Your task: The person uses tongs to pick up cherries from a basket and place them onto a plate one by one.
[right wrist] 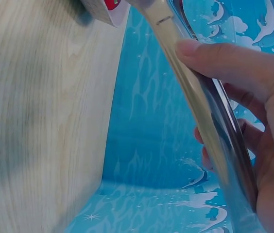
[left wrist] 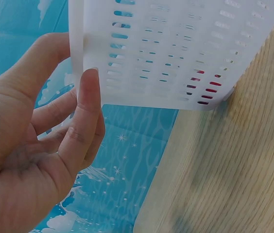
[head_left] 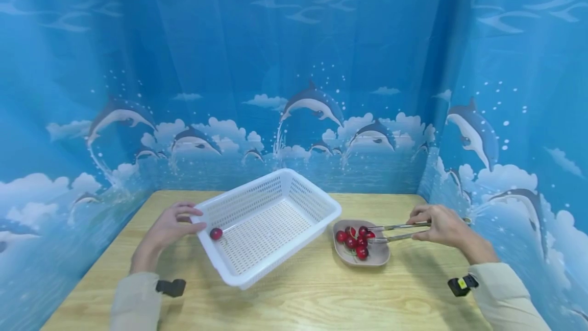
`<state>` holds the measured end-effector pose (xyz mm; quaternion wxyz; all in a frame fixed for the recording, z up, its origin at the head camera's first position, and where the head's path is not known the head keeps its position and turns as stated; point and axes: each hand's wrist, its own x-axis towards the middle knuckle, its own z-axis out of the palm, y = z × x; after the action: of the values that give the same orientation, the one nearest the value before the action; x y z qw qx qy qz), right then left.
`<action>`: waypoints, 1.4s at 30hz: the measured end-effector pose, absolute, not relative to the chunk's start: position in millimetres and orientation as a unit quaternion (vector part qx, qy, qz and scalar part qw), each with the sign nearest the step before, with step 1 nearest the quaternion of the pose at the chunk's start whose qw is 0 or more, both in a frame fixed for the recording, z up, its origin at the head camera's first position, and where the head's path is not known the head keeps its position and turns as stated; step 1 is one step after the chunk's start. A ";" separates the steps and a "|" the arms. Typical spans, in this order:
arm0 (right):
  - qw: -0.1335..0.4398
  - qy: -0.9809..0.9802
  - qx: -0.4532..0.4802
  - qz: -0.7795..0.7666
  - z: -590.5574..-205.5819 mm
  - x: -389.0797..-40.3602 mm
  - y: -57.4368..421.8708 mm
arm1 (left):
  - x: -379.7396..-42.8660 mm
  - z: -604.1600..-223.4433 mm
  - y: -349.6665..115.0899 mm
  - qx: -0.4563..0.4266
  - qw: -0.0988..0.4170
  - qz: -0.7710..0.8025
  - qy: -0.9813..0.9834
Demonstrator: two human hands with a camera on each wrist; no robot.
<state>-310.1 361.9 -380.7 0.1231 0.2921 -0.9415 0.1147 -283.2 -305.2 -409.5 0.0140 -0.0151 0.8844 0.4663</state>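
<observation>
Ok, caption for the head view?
Left hand tilts white basket; right hand works tongs among cherries on a plate.

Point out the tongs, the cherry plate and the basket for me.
Tongs (head_left: 399, 231), head view, middle of the metal arms.
Plate (head_left: 383, 257), head view, bare right rim.
Basket (head_left: 321, 203), head view, right wall.

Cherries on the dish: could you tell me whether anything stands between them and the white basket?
Nothing visible does. The cherries lie on the dish, with only bare table and the near wall of the white basket between. The tongs already reach them.
</observation>
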 end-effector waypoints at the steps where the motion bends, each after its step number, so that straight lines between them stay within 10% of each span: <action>1: 0.120 -0.943 0.290 0.112 -380.8 -310.4 361.9 | -283.2 -409.5 -305.4 -0.015 0.014 0.466 0.885; 17: 0.136 -0.943 0.284 0.110 -375.8 -305.2 360.7 | -282.6 -407.0 -305.3 -0.015 0.017 0.462 0.886; 42: 0.324 -0.854 0.399 0.082 -348.4 -310.1 300.5 | -283.7 -409.3 -306.0 -0.013 0.015 0.464 0.886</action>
<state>-310.1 300.5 -348.4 0.3237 0.3991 -0.8539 0.0820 -283.7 -306.0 -409.3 0.0147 -0.0132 0.8858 0.4637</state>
